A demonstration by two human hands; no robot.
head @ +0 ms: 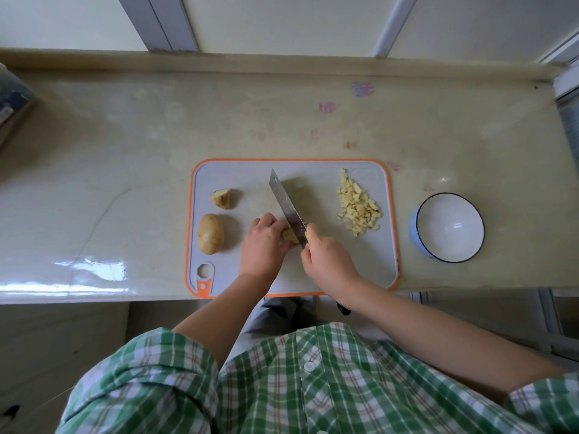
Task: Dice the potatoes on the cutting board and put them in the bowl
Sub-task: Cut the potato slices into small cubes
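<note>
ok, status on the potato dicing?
Left hand steadies potato piece, right hand grips knife on it. Diced pile on board, bowl empty. Nothing between them.

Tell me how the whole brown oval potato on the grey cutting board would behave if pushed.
The whole brown oval potato is rounded and uncut, so it would probably roll or rock rather than slide. It looks solid, so likely stiff and heavy for its size. Its matt skin seems dry, probably not slippery to grip.

From one wide-angle camera worn on the head, we look steeply down and forward, close over our own shirt onto the counter, the board mid-frame, the wall along the top edge.
</note>
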